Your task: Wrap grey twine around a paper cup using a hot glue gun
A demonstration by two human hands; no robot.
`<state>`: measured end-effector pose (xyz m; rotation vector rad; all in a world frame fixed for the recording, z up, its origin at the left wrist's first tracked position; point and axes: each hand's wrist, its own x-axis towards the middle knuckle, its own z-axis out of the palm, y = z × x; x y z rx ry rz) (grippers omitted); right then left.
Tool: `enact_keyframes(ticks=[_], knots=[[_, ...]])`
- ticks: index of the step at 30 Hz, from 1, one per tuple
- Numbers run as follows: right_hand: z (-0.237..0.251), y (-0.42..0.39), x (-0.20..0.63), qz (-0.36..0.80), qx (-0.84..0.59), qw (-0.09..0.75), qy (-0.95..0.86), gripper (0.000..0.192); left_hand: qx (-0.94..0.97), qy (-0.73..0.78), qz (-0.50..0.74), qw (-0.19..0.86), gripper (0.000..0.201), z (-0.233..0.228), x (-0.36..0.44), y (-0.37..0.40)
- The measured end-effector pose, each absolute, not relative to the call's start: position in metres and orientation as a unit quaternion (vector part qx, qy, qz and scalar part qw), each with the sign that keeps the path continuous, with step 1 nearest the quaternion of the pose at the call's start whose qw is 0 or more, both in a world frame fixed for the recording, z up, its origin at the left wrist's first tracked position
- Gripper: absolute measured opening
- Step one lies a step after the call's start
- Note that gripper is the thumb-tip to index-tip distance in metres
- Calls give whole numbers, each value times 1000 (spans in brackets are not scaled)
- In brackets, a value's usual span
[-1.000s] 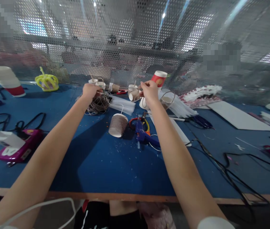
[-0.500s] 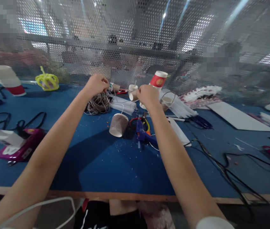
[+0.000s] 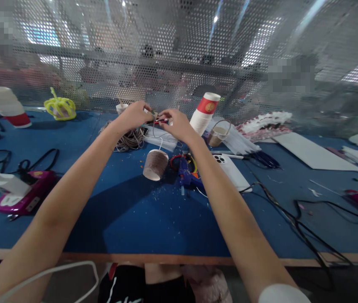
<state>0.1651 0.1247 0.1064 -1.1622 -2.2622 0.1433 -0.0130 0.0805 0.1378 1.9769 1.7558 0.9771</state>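
Note:
My left hand (image 3: 137,113) has its fingers bent together over the far middle of the table. My right hand (image 3: 176,124) comes in close from the right, with its fingertips curled inward. Between the fingertips is something small that I cannot make out, and a thin cord loops down beneath them. Nearer to me, a cup wrapped in brown cord (image 3: 156,165) lies tipped, a pale cord end rising from its top. A bundle of grey-brown cord (image 3: 130,139) is partly hidden under my left hand. Red-handled scissors or pliers show partly behind the fingers.
A blue glue gun (image 3: 185,173) lies right of the wrapped cup, near a white phone (image 3: 234,173). Stacked paper cups (image 3: 201,115) and a small handled basket (image 3: 218,135) stand behind. A purple power strip (image 3: 29,198) is left; black cables (image 3: 280,206) run right.
My right hand has moved left, away from the small cups near the paper-cup stack, to meet my left hand. My left hand has shifted slightly right, and a small white cup shows behind it.

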Motion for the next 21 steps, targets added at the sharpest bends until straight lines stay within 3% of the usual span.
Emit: enact_keyframes(ticks=[2,6,10,13,17,21], knots=[[106,129,170,86,-442,303,-840,44,700,611,329,167,30,138,-12,79],[102,131,169,116,-379,240,-886,68,727,581,313,193,32,139,-6,74],[97,127,158,162,-390,267,-866,22,738,569,308,191,38,137,-3,75],[99,125,157,158,-417,299,-844,20,745,574,306,149,41,135,-6,78],[102,122,160,96,-477,191,-853,26,766,591,239,77,44,131,-10,80],[108,115,159,88,-493,92,-861,32,795,587,121,93,26,118,-7,77]])
